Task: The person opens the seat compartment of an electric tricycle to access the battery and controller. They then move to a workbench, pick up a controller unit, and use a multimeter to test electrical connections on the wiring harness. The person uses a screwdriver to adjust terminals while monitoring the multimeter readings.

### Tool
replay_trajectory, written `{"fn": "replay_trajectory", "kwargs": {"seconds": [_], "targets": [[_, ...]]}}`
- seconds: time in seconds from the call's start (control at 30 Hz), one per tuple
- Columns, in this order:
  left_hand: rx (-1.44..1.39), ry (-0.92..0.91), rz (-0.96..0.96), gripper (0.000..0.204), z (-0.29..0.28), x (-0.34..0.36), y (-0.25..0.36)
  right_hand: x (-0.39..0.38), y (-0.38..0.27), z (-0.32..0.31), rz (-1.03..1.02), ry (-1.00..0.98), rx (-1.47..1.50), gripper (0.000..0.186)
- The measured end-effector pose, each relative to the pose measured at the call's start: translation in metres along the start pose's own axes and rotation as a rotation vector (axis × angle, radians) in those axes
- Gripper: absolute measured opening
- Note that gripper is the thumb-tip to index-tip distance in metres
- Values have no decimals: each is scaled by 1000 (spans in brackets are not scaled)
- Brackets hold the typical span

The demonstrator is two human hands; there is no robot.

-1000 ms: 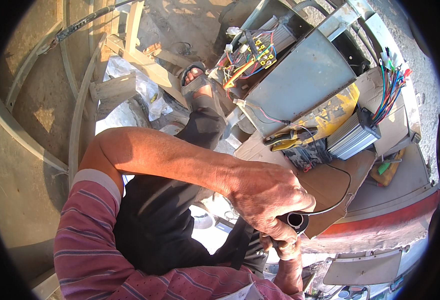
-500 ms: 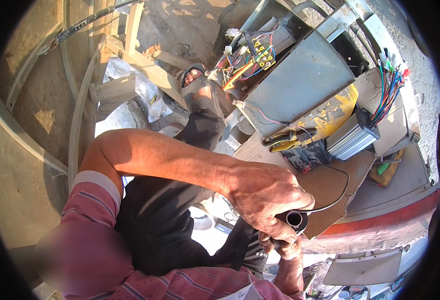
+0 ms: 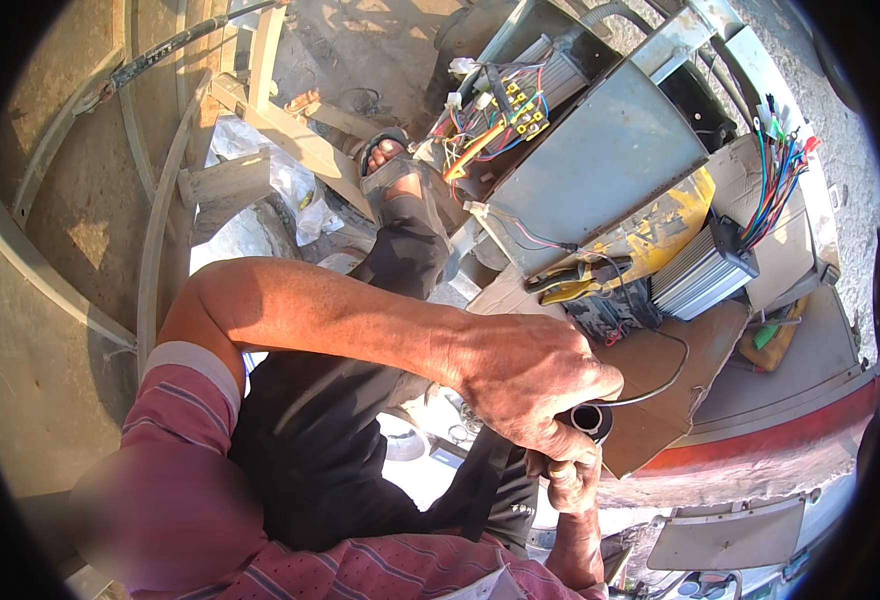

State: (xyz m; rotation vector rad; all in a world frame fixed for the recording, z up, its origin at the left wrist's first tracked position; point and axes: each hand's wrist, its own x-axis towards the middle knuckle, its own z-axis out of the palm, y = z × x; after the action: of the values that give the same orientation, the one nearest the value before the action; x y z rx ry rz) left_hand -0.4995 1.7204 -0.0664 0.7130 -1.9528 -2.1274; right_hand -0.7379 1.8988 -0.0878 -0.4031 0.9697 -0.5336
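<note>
A black round part (image 3: 605, 428) with a pale-rimmed hole faces up between my hands, a thin dark cable (image 3: 668, 385) running from it to the right. My left hand (image 3: 535, 385) reaches across from the left, its fingers closed around the part's near side. Below it, my right hand (image 3: 572, 490) has its fingers curled against the part's underside. The lower portion of the part is hidden by both hands. Beyond the hands, yellow-handled pliers (image 3: 570, 285) lie by a ribbed silver controller box (image 3: 705, 275) with several coloured wires (image 3: 780, 190).
Brown cardboard (image 3: 650, 420) lies under the cable. Farther off stands a grey metal box (image 3: 605, 165) beside a bundle of wires with a yellow connector block (image 3: 522, 112). Metal frame bars (image 3: 160, 230) rise on the left. A red-edged panel (image 3: 760, 435) runs along the right.
The black round part has shifted slightly up in view, and its cable has swung lower and flatter. My right hand has moved up closer against my left.
</note>
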Motion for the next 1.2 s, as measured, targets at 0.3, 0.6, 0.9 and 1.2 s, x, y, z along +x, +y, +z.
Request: {"fn": "replay_trajectory", "kwargs": {"seconds": [0.3, 0.6, 0.9, 1.2], "targets": [[-200, -24, 38, 38, -1, 0, -3, 5, -12, -1, 171, -242, 401, 67], [-13, 6, -67, 47, -6, 2, 3, 8, -18, 9, 53, -7, 82, 60], [-211, 2, -16, 47, -4, 2, -1, 11, -21, 1, 189, -222, 381, 73], [-45, -6, -73, 47, -9, 3, 2, 11, -17, 7, 48, -30, 89, 62]]}}
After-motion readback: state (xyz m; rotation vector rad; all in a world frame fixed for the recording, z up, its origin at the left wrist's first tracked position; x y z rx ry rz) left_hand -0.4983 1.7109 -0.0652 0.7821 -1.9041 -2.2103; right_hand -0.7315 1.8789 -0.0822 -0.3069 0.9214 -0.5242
